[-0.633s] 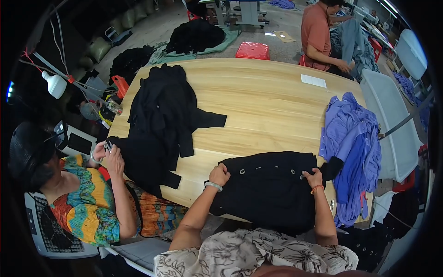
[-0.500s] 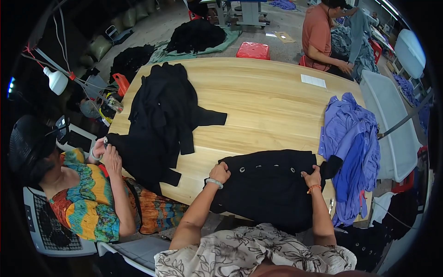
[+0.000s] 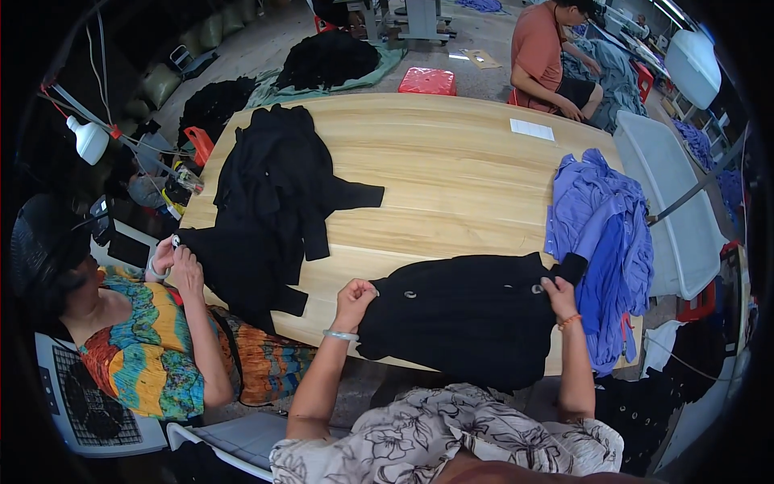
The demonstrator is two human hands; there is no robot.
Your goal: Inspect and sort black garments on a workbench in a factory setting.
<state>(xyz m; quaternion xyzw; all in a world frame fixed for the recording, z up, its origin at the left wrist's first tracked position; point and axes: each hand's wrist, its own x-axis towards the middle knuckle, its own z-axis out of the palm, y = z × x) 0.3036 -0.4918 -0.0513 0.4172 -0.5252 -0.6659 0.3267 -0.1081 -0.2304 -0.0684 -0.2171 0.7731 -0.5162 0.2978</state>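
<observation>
A black garment with several shiny round buttons or rings spans the near edge of the table in front of me. My left hand pinches its upper left corner, fingers closed. At the upper right, my right hand grips the cloth beside one of the shiny rounds, thumb on top. Between the two hands the upper edge is drawn out, and the lower part drapes over the table's edge toward me. A black cuff-like end sticks out past my right hand, against the purple shirts.
More black garments lie on the left of the wooden table. There a co-worker's hands hold some black cloth. A white tub stands beyond the purple pile. Past the far edge are a red stool and another seated person.
My left hand has moved left with its corner of the black garment, and my right hand slightly right. The garment's upper edge is pulled wider. The whole view has shifted a little.
</observation>
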